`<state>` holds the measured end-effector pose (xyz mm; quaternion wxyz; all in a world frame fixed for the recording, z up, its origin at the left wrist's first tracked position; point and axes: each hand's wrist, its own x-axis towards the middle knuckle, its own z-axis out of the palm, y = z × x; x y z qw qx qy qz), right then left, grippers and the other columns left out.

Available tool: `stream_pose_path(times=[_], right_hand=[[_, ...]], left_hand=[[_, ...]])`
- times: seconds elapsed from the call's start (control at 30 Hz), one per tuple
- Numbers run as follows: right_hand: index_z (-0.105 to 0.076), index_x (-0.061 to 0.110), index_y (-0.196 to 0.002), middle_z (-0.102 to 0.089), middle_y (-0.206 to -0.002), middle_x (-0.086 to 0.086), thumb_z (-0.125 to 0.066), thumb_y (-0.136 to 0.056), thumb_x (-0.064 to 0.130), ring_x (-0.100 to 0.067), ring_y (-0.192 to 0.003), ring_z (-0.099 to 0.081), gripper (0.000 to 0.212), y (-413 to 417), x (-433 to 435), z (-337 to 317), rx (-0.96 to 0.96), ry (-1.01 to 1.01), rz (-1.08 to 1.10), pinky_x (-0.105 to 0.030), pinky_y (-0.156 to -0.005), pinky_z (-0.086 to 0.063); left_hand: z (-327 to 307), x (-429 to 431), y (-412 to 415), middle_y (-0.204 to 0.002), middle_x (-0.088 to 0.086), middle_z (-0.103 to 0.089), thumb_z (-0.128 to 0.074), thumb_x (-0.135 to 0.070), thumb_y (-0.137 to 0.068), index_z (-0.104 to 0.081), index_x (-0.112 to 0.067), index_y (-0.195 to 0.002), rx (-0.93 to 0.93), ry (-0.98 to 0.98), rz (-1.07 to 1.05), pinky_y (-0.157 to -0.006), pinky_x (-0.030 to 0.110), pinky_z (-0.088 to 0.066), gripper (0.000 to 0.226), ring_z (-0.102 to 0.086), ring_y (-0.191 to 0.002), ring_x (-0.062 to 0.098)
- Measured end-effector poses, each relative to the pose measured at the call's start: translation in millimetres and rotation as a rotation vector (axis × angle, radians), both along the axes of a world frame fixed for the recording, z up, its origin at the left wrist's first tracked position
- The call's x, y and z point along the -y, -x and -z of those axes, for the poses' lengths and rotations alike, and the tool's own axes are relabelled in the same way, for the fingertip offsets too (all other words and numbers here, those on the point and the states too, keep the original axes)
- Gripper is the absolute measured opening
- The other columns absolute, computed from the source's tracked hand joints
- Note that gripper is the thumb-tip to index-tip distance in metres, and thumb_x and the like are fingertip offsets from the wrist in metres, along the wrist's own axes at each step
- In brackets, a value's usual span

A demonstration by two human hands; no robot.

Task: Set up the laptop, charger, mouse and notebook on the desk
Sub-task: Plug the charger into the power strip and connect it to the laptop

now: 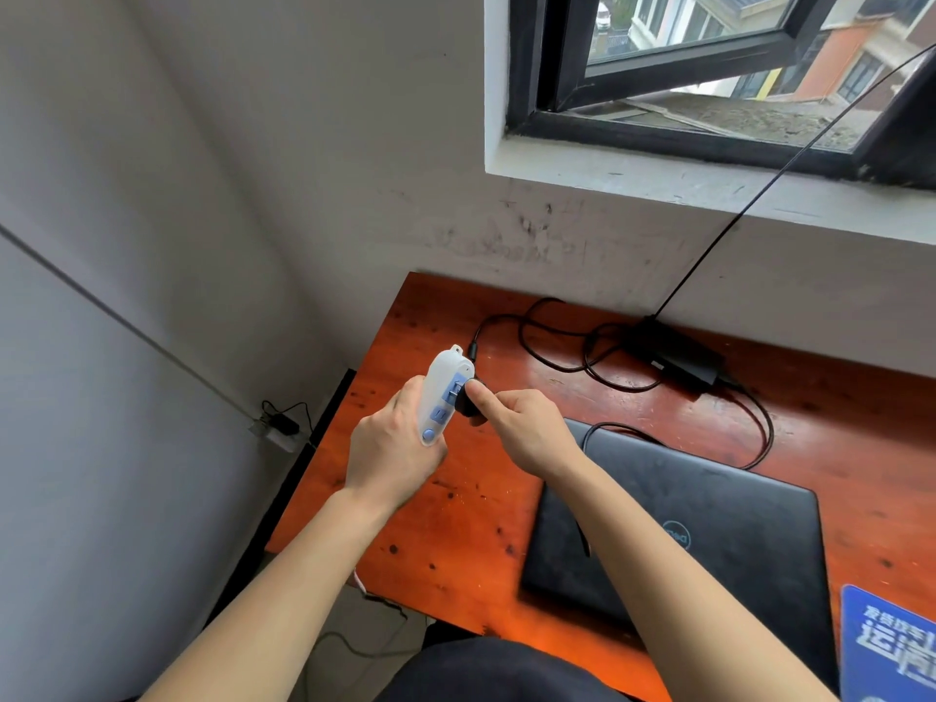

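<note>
The left hand (392,448) grips a white plastic power strip (445,392) with blue sockets. Its fingers are curled round the lower end, and the strip stands almost upright above the left part of the desk (456,524), which is of reddish-brown wood. The right hand (527,428) pinches a small black plug (468,407) between the thumb and the stretched index finger. The plug touches the socket face of the power strip, near its middle; I cannot tell how deep it sits in the socket. Both hands are close together, in front of the desk's left edge.

A black charger brick (678,357) lies at the back of the desk, near the white wall (354,195) and well apart from the hands. Its thin black cable (557,367) lies in loose loops on the desk between the brick and the hands.

A closed black laptop (709,539) with a round logo on the lid lies flat on the desk, just beside the right forearm and partly under it. A blue notebook (891,646) with white printed characters lies at the near right corner, and its left edge rests over the corner of the laptop.

Above the desk there is a window with a black frame (658,129), and a thin black wire (759,195) runs from it down to the desk.
</note>
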<state>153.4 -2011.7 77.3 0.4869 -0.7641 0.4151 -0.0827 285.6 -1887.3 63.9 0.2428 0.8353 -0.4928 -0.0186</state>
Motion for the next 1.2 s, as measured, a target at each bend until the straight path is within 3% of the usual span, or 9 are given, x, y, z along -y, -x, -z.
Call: stream_pose_path(times=[0.27, 0.43, 0.6, 0.67, 0.8, 0.9, 0.97, 1.03, 1.2], right_hand=[[-0.077, 0.016, -0.069, -0.075, -0.072, -0.001, -0.044, -0.094, 0.066, -0.019, -0.065, -0.067, 0.064, 0.3, 7.6, -7.8, -0.066, 0.066, 0.046, -0.033, -0.065, -0.053], [-0.075, 0.015, -0.068, -0.064, -0.054, 0.013, -0.047, -0.095, 0.064, -0.007, -0.052, -0.053, 0.063, -1.6, 14.7, -15.0, 0.022, -0.016, 0.06, -0.029, -0.06, -0.046], [-0.072, 0.022, -0.069, -0.07, -0.072, 0.011, -0.041, -0.096, 0.067, -0.011, -0.064, -0.06, 0.061, 0.2, 11.5, -15.6, -0.056, -0.013, 0.006, -0.029, -0.061, -0.047], [-0.071, 0.021, -0.066, -0.067, -0.064, 0.012, -0.042, -0.096, 0.067, -0.01, -0.06, -0.058, 0.062, -0.5, 14.4, -20.8, -0.094, 0.011, -0.004, -0.029, -0.059, -0.046], [-0.074, 0.015, -0.069, -0.053, -0.04, 0.019, -0.046, -0.094, 0.067, -0.002, -0.043, -0.048, 0.063, -1.6, 22.4, -27.0, -0.061, -0.054, -0.009, -0.025, -0.05, -0.038], [-0.077, 0.019, -0.077, -0.058, -0.048, 0.018, -0.041, -0.096, 0.067, 0.0, -0.046, -0.048, 0.062, 3.5, 20.1, -22.9, -0.022, -0.078, -0.029, -0.021, -0.051, -0.039], [-0.077, 0.019, -0.08, -0.052, -0.049, 0.012, -0.038, -0.099, 0.063, -0.004, -0.047, -0.043, 0.062, 6.1, 19.7, -19.3, -0.003, -0.113, -0.067, -0.023, -0.05, -0.038], [-0.077, 0.014, -0.09, -0.038, -0.051, 0.012, -0.04, -0.1, 0.058, -0.009, -0.045, -0.034, 0.058, 6.3, 18.3, -17.3, 0.03, -0.231, -0.105, -0.022, -0.046, -0.033], [-0.074, 0.011, -0.101, -0.038, -0.057, 0.011, -0.049, -0.099, 0.051, -0.012, -0.052, -0.035, 0.047, 9.5, 16.0, -20.0, 0.066, -0.322, -0.212, -0.025, -0.05, -0.033]], left_hand=[[-5.7, 3.3, 9.3, -0.097, 0.004, -0.065, -0.078, -0.028, -0.081, -0.052, -0.012, -0.118, -0.004, -0.026, 0.036, -0.049, 0.016, -0.047, 0.048, -0.065, -0.07, 0.02], [-10.5, 8.7, 9.3, -0.093, -0.002, -0.061, -0.08, -0.027, -0.078, -0.051, -0.016, -0.114, -0.065, 0.034, 0.004, -0.05, 0.016, -0.049, 0.048, -0.061, -0.068, 0.017], [-10.6, 8.8, 5.7, -0.1, -0.003, -0.063, -0.079, -0.031, -0.08, -0.05, -0.018, -0.12, -0.067, 0.003, 0.034, -0.054, 0.018, -0.052, 0.051, -0.063, -0.074, 0.016], [-9.8, 8.3, 4.8, -0.103, -0.009, -0.064, -0.079, -0.03, -0.079, -0.05, -0.025, -0.124, -0.224, 0.02, 0.046, -0.062, 0.018, -0.051, 0.054, -0.063, -0.082, 0.015], [-12.9, 0.8, -2.7, -0.12, -0.022, -0.06, -0.073, -0.013, -0.083, -0.044, -0.048, -0.137, -0.875, 0.111, 0.144, -0.085, 0.022, -0.055, 0.071, -0.058, -0.115, 0.006], [-16.9, -2.2, -6.8, -0.128, -0.019, -0.061, -0.066, -0.031, -0.088, -0.043, -0.049, -0.138, -1.125, 0.112, 0.143, -0.087, 0.023, -0.054, 0.058, -0.057, -0.12, 0.007], [-20.5, -0.8, -12.3, -0.136, -0.016, -0.059, -0.039, -0.058, -0.099, -0.043, -0.044, -0.142, -1.214, 0.059, 0.155, -0.093, 0.022, -0.049, 0.046, -0.053, -0.127, 0.005], [-23.5, 2.9, -18.5, -0.132, -0.012, -0.063, -0.015, -0.072, -0.093, -0.047, -0.043, -0.141, -1.24, -0.021, 0.085, -0.093, 0.022, -0.046, 0.064, -0.054, -0.127, 0.007], [-30.8, 12.8, -19.7, -0.104, -0.008, -0.072, -0.018, -0.081, -0.084, -0.059, -0.03, -0.132, -1.343, -0.078, -0.02, -0.091, 0.031, -0.046, 0.081, -0.065, -0.099, 0.006]])
